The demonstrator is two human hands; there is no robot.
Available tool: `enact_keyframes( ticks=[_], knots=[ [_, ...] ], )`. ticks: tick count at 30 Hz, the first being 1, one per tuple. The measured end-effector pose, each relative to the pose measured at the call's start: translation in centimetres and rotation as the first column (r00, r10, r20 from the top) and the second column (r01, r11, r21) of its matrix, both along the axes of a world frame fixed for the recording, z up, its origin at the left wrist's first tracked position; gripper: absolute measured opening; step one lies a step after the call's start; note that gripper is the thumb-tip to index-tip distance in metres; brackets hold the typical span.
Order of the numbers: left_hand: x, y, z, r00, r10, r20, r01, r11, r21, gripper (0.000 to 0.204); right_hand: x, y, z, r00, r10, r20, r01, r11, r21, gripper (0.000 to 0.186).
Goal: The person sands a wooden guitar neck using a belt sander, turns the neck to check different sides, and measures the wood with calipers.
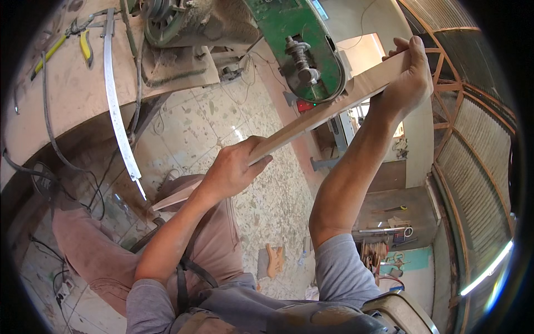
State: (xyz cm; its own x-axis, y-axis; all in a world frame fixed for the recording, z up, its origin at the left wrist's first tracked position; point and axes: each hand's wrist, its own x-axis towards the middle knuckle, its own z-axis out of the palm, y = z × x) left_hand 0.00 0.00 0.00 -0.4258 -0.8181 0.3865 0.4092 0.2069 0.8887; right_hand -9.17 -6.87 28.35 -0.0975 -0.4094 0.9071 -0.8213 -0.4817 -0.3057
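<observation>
My left hand (236,167) grips the lower end of a long pale wooden piece (300,125), which runs diagonally up to the right. My right hand (409,75) is closed around its upper end, fingertips over the top. The middle of the piece is at the rounded end of a green belt-driven machine (292,33) with a spring-loaded bolt; whether they touch I cannot tell. A small red part (305,107) with a green light shows just behind the wood. Another pale wooden piece (175,197) lies by my left leg.
At the upper left is a dusty workbench (67,111) with cables, pliers (86,50), a long metal rule (119,111) and a motor (167,25). Below is a tiled floor (267,211) with debris and a cut wooden shape (275,259). Tools stand along the right wall.
</observation>
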Motion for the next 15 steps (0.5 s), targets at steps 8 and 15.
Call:
enact_keyframes(
  ticks=[8,15],
  knots=[
    [-0.27,0.20,0.13,1.000,-0.027,-0.016,0.027,1.000,-0.008,0.037,0.40,0.64,0.10,0.990,-0.111,-0.082,0.114,0.993,0.030,0.038],
    [0.20,0.02,0.46,0.999,-0.044,0.002,0.044,0.999,-0.016,0.035,0.32,0.29,0.32,0.978,-0.146,-0.151,0.144,0.989,-0.021,0.041]
  ],
)
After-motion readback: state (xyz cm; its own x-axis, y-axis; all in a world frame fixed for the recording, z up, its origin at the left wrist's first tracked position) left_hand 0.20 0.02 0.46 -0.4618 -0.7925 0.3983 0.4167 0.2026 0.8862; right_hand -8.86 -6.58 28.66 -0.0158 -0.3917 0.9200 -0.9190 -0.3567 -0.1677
